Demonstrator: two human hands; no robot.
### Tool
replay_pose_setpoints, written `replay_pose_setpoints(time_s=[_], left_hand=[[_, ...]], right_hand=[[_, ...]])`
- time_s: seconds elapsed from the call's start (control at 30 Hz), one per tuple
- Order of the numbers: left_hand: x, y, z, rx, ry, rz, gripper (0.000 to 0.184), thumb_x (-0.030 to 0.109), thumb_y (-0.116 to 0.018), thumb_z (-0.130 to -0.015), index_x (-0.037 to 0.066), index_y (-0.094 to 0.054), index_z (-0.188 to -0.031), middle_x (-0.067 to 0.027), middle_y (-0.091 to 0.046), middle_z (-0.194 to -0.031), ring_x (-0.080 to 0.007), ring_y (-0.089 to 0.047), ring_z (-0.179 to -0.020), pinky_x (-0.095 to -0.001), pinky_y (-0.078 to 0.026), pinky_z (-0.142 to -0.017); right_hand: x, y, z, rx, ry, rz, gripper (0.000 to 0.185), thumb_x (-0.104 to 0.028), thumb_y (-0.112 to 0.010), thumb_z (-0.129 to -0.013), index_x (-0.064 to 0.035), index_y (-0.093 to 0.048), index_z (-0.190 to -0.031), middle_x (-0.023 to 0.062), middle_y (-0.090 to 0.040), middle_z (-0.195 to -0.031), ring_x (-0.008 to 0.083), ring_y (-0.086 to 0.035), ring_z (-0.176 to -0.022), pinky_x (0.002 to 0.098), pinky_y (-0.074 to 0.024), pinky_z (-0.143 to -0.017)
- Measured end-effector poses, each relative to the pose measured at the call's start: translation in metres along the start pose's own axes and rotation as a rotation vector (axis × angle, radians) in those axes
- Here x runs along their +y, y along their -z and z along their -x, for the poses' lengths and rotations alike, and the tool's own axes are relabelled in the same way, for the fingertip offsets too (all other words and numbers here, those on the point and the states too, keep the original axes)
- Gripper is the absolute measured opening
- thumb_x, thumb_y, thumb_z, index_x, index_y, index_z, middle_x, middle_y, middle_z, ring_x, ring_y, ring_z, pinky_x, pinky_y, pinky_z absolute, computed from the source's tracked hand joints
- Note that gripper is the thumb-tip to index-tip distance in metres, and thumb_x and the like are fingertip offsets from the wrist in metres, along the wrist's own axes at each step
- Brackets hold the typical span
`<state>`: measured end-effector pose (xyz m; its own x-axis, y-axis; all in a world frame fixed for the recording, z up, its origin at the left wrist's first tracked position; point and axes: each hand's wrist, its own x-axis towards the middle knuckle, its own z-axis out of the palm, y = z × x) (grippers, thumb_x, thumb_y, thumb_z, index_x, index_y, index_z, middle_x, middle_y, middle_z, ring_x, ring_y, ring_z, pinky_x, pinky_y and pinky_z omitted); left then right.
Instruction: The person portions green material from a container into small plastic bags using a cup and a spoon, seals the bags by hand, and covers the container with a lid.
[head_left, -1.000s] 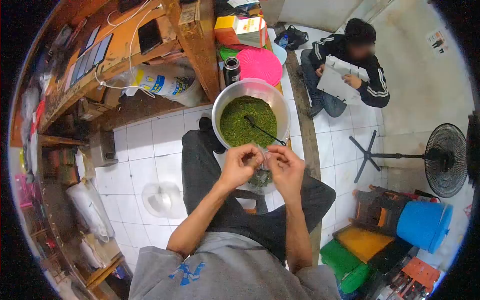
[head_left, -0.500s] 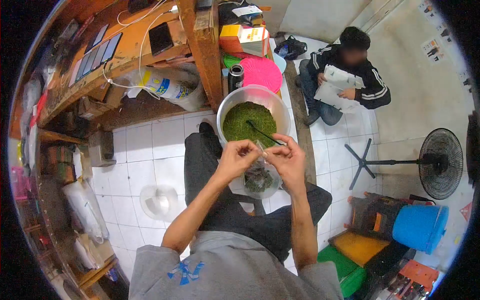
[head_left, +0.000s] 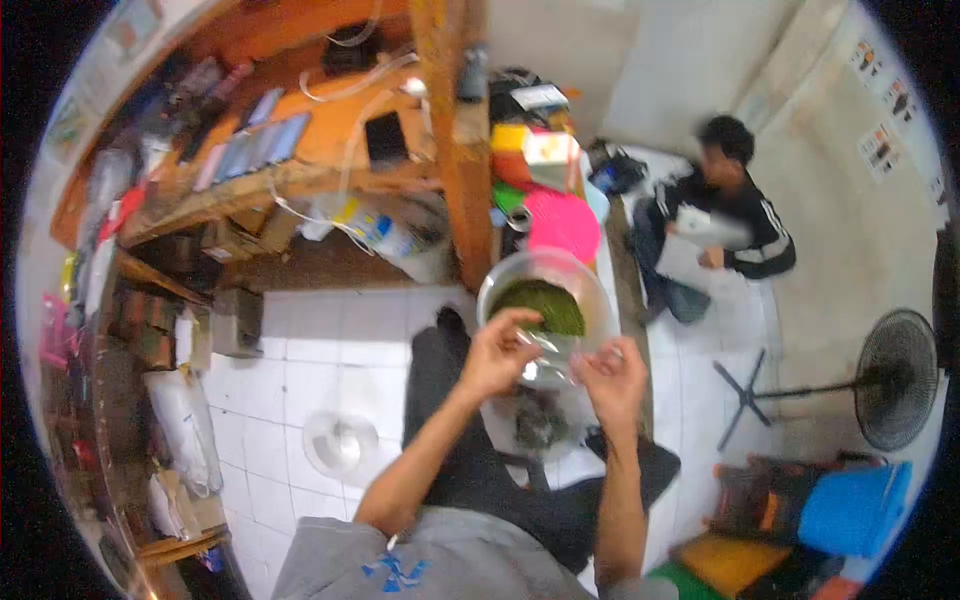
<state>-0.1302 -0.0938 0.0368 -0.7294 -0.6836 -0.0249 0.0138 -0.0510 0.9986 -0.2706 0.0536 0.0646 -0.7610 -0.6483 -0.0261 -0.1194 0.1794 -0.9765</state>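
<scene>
A small clear plastic bag [head_left: 550, 352] is stretched between my two hands. My left hand [head_left: 498, 358] pinches its left side, and my right hand [head_left: 614, 384] grips the right side with fingers bent. Just beyond them stands a large translucent tub [head_left: 606, 300] holding chopped green leaves [head_left: 548, 302]. Nearer to my lap, below the hands, is a smaller clear container with dark contents [head_left: 540, 424], blurred by motion. No black handle shows in the large tub now; my hands and the bag cover part of it.
A pink round lid [head_left: 563, 226] and a dark can [head_left: 516, 226] are beyond the tub. Phones lie on the wooden shelf [head_left: 440, 178] at left. Another person [head_left: 735, 210] sits at right with papers. A fan [head_left: 895, 380] and a blue bucket [head_left: 853, 508] are right.
My hands have moved apart, with the clear bag now spread between them. The whole view has shifted, and the seated person's head and papers have turned.
</scene>
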Motion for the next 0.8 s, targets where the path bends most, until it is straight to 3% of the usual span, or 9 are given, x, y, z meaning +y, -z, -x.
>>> replay_pose_setpoints(time_s=[0.07, 0.17, 0.2, 0.3, 0.33, 0.47, 0.63, 0.7, 0.8], left_hand=[[0.015, -0.003, 0.002, 0.065, -0.124, -0.201, 0.037, -0.004, -0.068, -0.088, 0.007, -0.069, -0.123, -0.004, -0.072, -0.085, -0.0063, -0.065, -0.073, -0.0263, -0.053, -0.068], [0.019, 0.004, -0.006, 0.054, -0.262, -0.364, 0.037, 0.004, -0.067, -0.091, 0.008, -0.068, -0.127, -0.0132, -0.076, -0.087, -0.0242, -0.074, -0.073, -0.0336, -0.058, -0.075], [0.027, 0.01, -0.006, -0.009, -0.186, -0.41, 0.052, 0.015, -0.073, -0.089, 0.006, -0.06, -0.138, -0.019, -0.073, -0.113, -0.0361, -0.073, -0.101, -0.0411, -0.056, -0.092], [0.046, 0.015, -0.008, -0.077, -0.648, -0.678, 0.078, 0.031, -0.079, -0.084, 0.003, -0.046, -0.149, -0.0203, -0.058, -0.142, -0.0394, -0.056, -0.13, -0.0471, -0.044, -0.11], [0.049, 0.015, -0.005, -0.255, -0.572, -0.712, 0.097, 0.043, -0.081, -0.079, 0.001, -0.036, -0.155, -0.0197, -0.041, -0.157, -0.0397, -0.04, -0.144, -0.0521, -0.031, -0.118], [0.035, 0.006, 0.0, -0.354, -0.602, -0.834, 0.07, 0.042, -0.082, -0.078, 0.009, -0.06, -0.136, -0.0134, -0.065, -0.128, -0.0322, -0.055, -0.129, -0.0515, -0.034, -0.115], [0.026, 0.016, 0.007, -0.225, -0.638, -0.69, 0.053, 0.032, -0.081, -0.077, 0.006, -0.066, -0.121, -0.0145, -0.067, -0.113, -0.0346, -0.062, -0.109, -0.049, -0.043, -0.099], [0.022, 0.03, 0.014, -0.11, -0.662, -0.662, 0.049, 0.029, -0.086, -0.073, 0.007, -0.069, -0.113, -0.0126, -0.07, -0.102, -0.0339, -0.064, -0.098, -0.0467, -0.047, -0.088], [0.005, 0.05, 0.029, 0.034, -0.439, -0.639, 0.051, 0.026, -0.091, -0.07, 0.005, -0.074, -0.113, -0.0122, -0.073, -0.107, -0.0312, -0.067, -0.099, -0.043, -0.05, -0.093]], right_hand=[[0.03, 0.009, -0.003, -0.06, 0.138, 0.073, 0.013, 0.01, -0.075, -0.081, 0.0018, -0.065, -0.085, 0.0074, -0.07, -0.083, 0.0121, -0.066, -0.072, 0.0265, -0.0551, -0.065], [0.001, 0.012, -0.004, -0.258, -0.025, -0.076, 0.021, 0.009, -0.076, -0.078, 0.0052, -0.077, -0.099, 0.0106, -0.073, -0.088, 0.0114, -0.065, -0.069, 0.0266, -0.0544, -0.065], [-0.001, 0.013, -0.005, -0.262, -0.008, -0.08, 0.021, 0.009, -0.076, -0.078, 0.0052, -0.077, -0.099, 0.0106, -0.073, -0.088, 0.0114, -0.065, -0.069, 0.0266, -0.0544, -0.065], [-0.012, 0.014, -0.008, -0.326, 0.131, 0.172, 0.032, 0.007, -0.08, -0.076, 0.0063, -0.076, -0.108, 0.0116, -0.074, -0.092, 0.0117, -0.067, -0.07, 0.0269, -0.0543, -0.065], [-0.015, 0.012, -0.007, -0.34, 0.126, 0.212, 0.035, 0.005, -0.082, -0.074, 0.007, -0.076, -0.108, 0.0116, -0.075, -0.092, 0.012, -0.067, -0.07, 0.0268, -0.0541, -0.064], [-0.033, 0.006, -0.005, -0.366, 0.231, 0.399, 0.037, 0.0, -0.086, -0.073, 0.0061, -0.075, -0.108, 0.0133, -0.076, -0.089, 0.0134, -0.069, -0.07, 0.0293, -0.0551, -0.063], [-0.035, 0.0, -0.013, -0.425, 0.273, 0.191, 0.027, -0.007, -0.082, -0.08, 0.0041, -0.076, -0.104, 0.0176, -0.075, -0.087, 0.0195, -0.073, -0.074, 0.0321, -0.057, -0.068], [-0.024, -0.002, -0.026, -0.36, 0.072, 0.317, 0.026, -0.01, -0.08, -0.084, 0.0035, -0.076, -0.106, 0.0211, -0.076, -0.095, 0.0236, -0.075, -0.081, 0.0332, -0.0575, -0.074], [0.028, -0.02, -0.047, -0.231, 0.306, 0.629, 0.027, -0.019, -0.076, -0.086, 0.0032, -0.075, -0.102, 0.0224, -0.074, -0.092, 0.033, -0.074, -0.085, 0.0431, -0.0582, -0.076]])
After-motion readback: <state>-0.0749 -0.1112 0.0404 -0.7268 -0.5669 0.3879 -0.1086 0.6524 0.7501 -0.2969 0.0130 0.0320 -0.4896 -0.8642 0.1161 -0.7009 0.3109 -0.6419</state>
